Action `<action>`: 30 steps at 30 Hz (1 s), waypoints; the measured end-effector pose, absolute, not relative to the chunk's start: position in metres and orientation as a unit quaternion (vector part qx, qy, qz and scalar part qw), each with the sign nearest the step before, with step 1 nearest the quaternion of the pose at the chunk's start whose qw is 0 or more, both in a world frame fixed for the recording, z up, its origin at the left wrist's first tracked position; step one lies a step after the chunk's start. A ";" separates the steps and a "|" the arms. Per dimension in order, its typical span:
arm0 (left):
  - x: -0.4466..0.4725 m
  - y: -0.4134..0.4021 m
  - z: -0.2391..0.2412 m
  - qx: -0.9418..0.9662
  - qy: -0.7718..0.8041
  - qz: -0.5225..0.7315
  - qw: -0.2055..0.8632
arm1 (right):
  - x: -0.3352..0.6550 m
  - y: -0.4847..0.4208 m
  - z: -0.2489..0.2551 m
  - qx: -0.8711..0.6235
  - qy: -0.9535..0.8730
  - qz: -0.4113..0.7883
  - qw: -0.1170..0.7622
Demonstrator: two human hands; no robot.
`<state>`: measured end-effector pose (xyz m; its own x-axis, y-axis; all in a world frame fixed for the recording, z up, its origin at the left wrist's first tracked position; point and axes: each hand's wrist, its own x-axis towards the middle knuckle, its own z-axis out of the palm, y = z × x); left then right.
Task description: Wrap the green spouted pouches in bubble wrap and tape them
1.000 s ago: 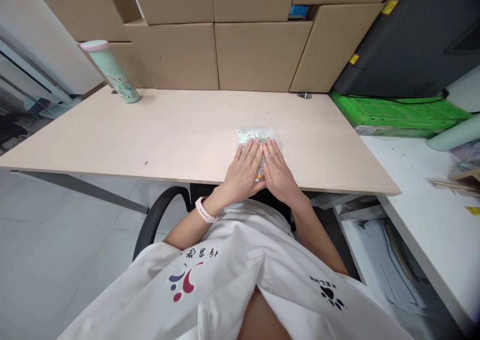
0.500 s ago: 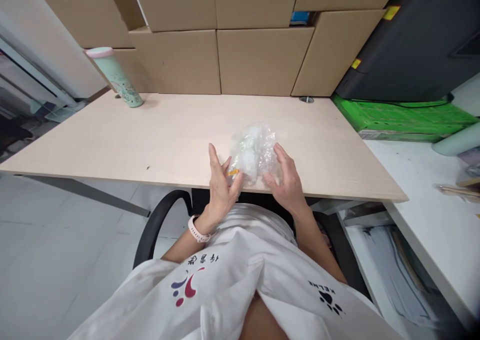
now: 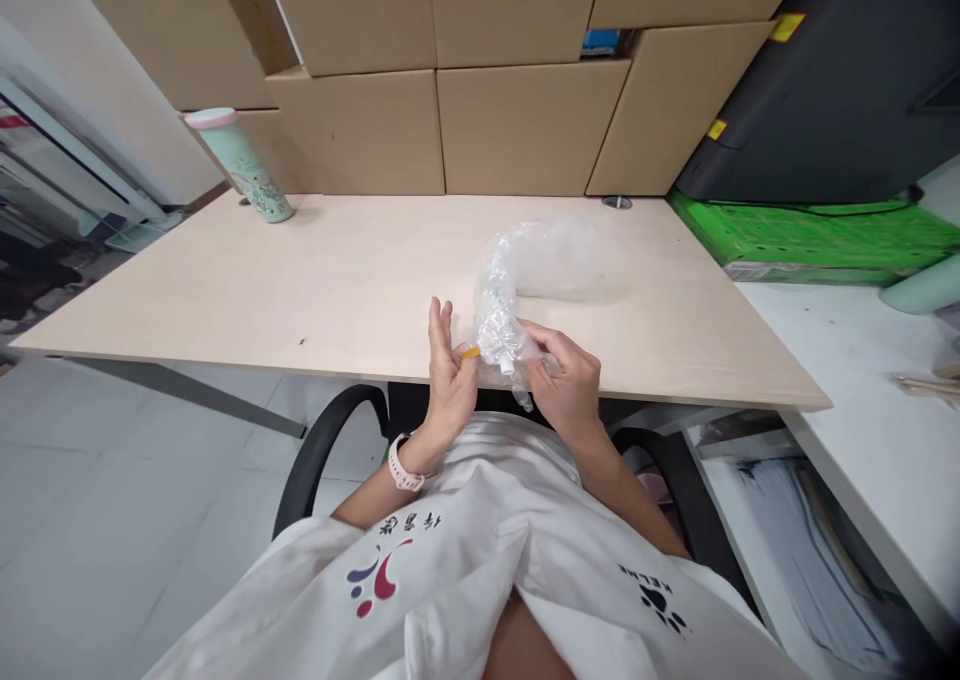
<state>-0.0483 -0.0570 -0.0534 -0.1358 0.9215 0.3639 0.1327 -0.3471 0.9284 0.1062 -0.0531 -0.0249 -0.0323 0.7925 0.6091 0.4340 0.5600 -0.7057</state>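
Note:
A clear crinkly plastic bag (image 3: 497, 300) lies at the table's front edge, bunched along its left side. Its loose sheer part spreads back and to the right. A small white piece (image 3: 507, 367) shows low in the bunched plastic; what it is I cannot make out. My right hand (image 3: 566, 375) is closed on the bag's lower right side, thumb and fingers pinching the film. On the left of the bag, my left hand (image 3: 451, 375) pinches a thin orange strip (image 3: 471, 353) between thumb and forefinger, its other fingers stretched up.
Cardboard boxes (image 3: 532, 130) are stacked along the back of the wooden table (image 3: 360, 280). A mint tumbler (image 3: 251, 175) with a pink lid stands at the back left. On the right, a black case (image 3: 810, 110) rests on a green crate (image 3: 817, 235). Chair armrests flank my body.
The compact plastic bundle has opened out, its loose film now spreading right. My right hand has gone from spread fingers beside it to pinching it; my left thumb and forefinger have closed on the orange strip.

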 end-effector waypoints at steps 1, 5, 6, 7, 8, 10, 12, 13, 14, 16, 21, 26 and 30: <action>-0.048 -0.054 -0.055 0.548 0.466 0.599 0.350 | 0.107 -0.054 -0.024 -0.431 -0.692 0.197 0.545; -0.055 -0.039 -0.062 0.491 0.475 0.609 0.404 | 0.116 -0.052 -0.020 -0.430 -0.607 0.293 0.601; -0.058 -0.036 -0.064 0.494 0.479 0.605 0.400 | 0.120 -0.050 -0.019 -0.440 -0.562 0.302 0.632; -0.060 -0.035 -0.064 0.505 0.485 0.601 0.386 | 0.125 -0.047 -0.018 -0.448 -0.515 0.303 0.665; -0.063 -0.034 -0.064 0.520 0.493 0.598 0.359 | 0.131 -0.044 -0.017 -0.454 -0.470 0.298 0.696; -0.066 -0.034 -0.061 0.554 0.520 0.593 0.266 | 0.143 -0.038 -0.016 -0.457 -0.405 0.273 0.743; -0.064 -0.035 -0.056 0.604 0.540 0.568 0.140 | 0.151 -0.035 -0.017 -0.456 -0.383 0.249 0.764; -0.062 -0.035 -0.053 0.636 0.542 0.544 0.080 | 0.154 -0.035 -0.017 -0.456 -0.385 0.245 0.764; -0.059 -0.034 -0.051 0.670 0.537 0.512 0.034 | 0.155 -0.036 -0.018 -0.456 -0.394 0.246 0.759; -0.052 -0.032 -0.047 0.725 0.515 0.457 -0.001 | 0.154 -0.038 -0.019 -0.455 -0.420 0.250 0.744; -0.051 -0.023 -0.042 0.642 0.561 0.501 0.147 | 0.161 -0.037 -0.017 -0.448 -0.402 0.213 0.770; -0.079 -0.016 -0.042 0.487 0.620 0.592 0.166 | 0.182 -0.030 -0.018 -0.439 -0.327 0.182 0.817; -0.098 -0.018 -0.041 0.473 0.641 0.603 0.040 | 0.195 -0.026 -0.026 -0.461 -0.313 0.154 0.816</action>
<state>-0.0985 -0.0178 -0.0414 -0.5491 0.6556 0.5184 0.5581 -0.1741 0.8113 0.1946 -0.0259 -0.0261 0.7569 0.5399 0.3682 0.0372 0.5270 -0.8491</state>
